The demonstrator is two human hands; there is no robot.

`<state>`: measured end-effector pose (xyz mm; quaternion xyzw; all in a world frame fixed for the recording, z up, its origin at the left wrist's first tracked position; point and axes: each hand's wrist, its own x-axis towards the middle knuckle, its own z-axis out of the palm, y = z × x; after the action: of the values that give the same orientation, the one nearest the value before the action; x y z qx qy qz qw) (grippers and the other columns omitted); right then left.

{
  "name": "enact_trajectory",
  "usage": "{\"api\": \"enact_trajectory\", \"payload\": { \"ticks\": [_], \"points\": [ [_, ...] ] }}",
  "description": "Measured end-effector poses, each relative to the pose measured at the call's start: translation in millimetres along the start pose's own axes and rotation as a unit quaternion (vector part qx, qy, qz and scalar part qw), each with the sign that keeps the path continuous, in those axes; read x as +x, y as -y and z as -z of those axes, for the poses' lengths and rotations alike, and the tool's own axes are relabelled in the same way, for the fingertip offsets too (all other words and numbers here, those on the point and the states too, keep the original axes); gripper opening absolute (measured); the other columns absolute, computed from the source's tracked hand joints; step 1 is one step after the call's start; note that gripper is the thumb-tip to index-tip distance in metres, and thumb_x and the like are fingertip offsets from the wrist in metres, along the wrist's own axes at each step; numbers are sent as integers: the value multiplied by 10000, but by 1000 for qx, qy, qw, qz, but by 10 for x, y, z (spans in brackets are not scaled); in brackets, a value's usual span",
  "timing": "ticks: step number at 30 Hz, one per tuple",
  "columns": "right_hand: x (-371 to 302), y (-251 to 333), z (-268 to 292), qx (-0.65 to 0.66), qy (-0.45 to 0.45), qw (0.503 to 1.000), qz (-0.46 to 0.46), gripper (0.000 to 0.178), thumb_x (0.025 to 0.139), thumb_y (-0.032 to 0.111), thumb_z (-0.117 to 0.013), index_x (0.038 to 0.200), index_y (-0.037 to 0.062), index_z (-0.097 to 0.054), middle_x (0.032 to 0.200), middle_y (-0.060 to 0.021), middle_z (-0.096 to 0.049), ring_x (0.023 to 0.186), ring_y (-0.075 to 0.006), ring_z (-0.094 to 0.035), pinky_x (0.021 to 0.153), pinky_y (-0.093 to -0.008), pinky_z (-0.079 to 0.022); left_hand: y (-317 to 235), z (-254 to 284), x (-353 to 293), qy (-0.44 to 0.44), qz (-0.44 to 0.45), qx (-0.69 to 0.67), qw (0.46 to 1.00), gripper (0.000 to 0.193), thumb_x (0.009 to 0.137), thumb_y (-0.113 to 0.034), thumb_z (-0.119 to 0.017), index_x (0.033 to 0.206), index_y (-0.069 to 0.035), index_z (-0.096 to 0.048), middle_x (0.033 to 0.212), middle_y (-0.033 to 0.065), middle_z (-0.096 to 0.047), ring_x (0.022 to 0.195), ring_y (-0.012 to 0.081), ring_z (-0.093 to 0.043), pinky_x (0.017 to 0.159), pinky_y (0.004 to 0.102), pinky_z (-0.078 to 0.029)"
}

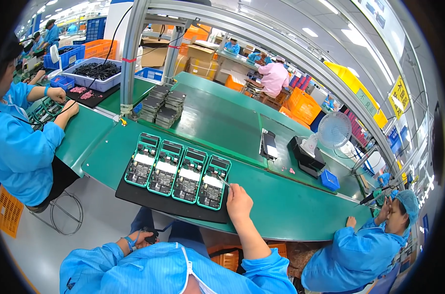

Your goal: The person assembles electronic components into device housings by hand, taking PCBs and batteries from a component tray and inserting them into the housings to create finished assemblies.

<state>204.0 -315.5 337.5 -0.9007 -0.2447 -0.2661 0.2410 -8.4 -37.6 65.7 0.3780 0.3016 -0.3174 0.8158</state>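
Observation:
Several teal-framed device housings with exposed circuit boards and white strips stand in a row on a black mat [171, 203]. My right hand [239, 203] is at the right end of this row, its fingers closed on thin metal tweezers [224, 182]. The tweezers' tip reaches over the board of the rightmost housing [214, 182], by its white strip; whether it touches cannot be told. Down by my lap, below the bench edge, my left hand [143, 239] is closed around a small black object [152, 235] whose kind I cannot make out.
Stacks of dark flat parts [162, 105] stand behind the row. Farther right lie a black-and-white flat device [268, 144], a small fan [334, 130] on a black box and a blue bin [329, 180]. Co-workers in blue sit left [24, 142] and right [362, 245]. A metal post [132, 59] rises nearby.

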Motion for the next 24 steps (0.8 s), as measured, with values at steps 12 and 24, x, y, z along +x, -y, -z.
{"api": "enact_trajectory", "payload": {
  "ticks": [12,24],
  "points": [
    [47,-66,-20,44,0,999,9,108,847,146,-533,936,114,-585,792,-93,-593,702,-300,-588,589,-394,-476,-4,52,-11,31,-6,-56,998,365,928,-319,-433,1103,-17,-537,1006,125,-634,855,266,-633,762,376,-526],
    [109,-180,38,101,32,994,-4,118,835,97,-555,945,94,-598,808,-98,-603,723,-282,-589,625,-352,-466,-148,-228,-244,-34,-1,-5,999,320,920,-294,-461,1105,-45,-538,942,103,-656,741,257,-657,589,349,-557]
  ]
}}
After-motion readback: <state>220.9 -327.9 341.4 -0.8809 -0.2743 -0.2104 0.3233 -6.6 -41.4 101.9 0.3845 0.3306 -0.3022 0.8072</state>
